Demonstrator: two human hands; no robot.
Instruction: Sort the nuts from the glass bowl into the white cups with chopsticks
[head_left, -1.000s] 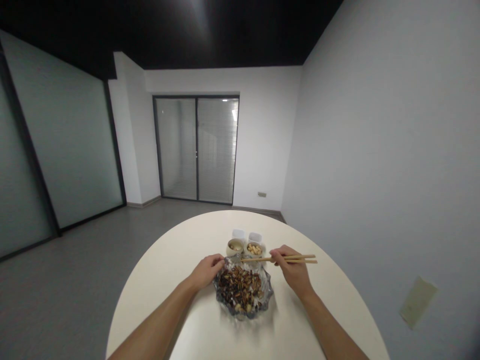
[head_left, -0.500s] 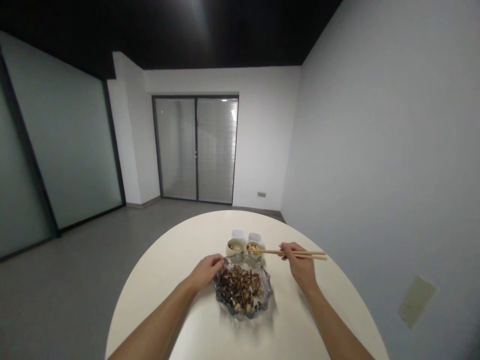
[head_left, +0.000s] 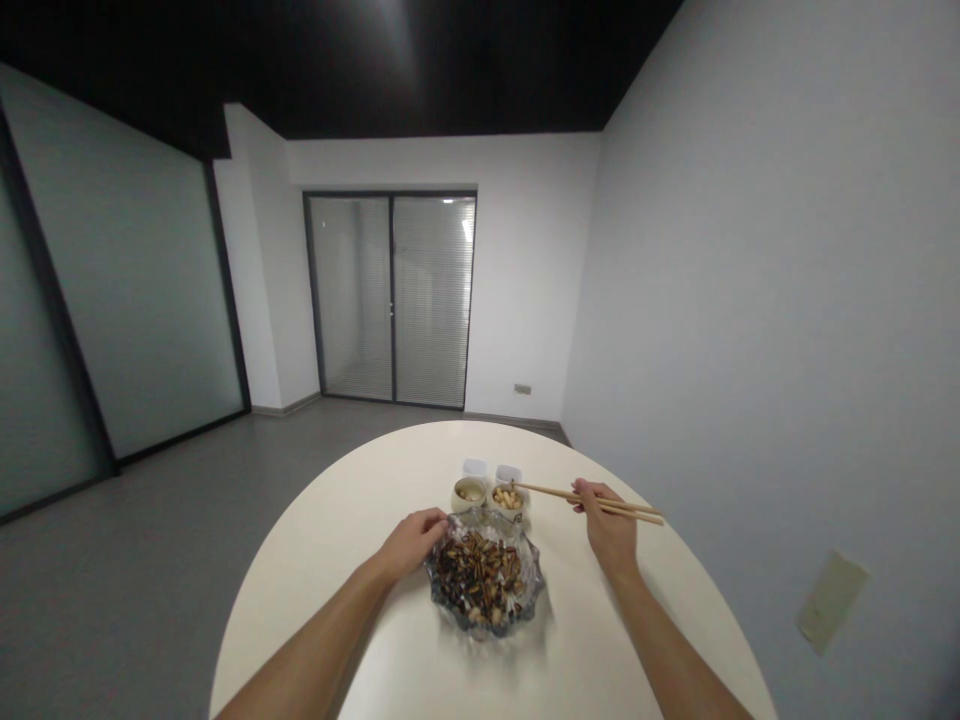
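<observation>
My left hand (head_left: 415,538) grips the upper left rim of a scalloped glass bowl (head_left: 534,590), fingers closed on its edge. The bowl holds many brown, elongated pieces, like sunflower seeds or similar, with a few paler bits at the near side. My right hand (head_left: 609,522) is closed round a pair of wooden chopsticks (head_left: 551,491) pointing left. Their tips are over the far edge of a small round bowl (head_left: 519,514) of pale, nut-like pieces. A tiny dark bit shows at the tips; I cannot make out what it is.
A second small round bowl (head_left: 458,505) with a few pale pieces stands to the left. Behind are two white square dishes, one left (head_left: 475,467) and one right (head_left: 509,473). All stand on a round cream table (head_left: 322,530), near a wall on the right.
My right hand has shifted slightly right. The chopstick tips have moved up and right, from over the pale pieces to that bowl's far edge. My left hand stays on the glass bowl.
</observation>
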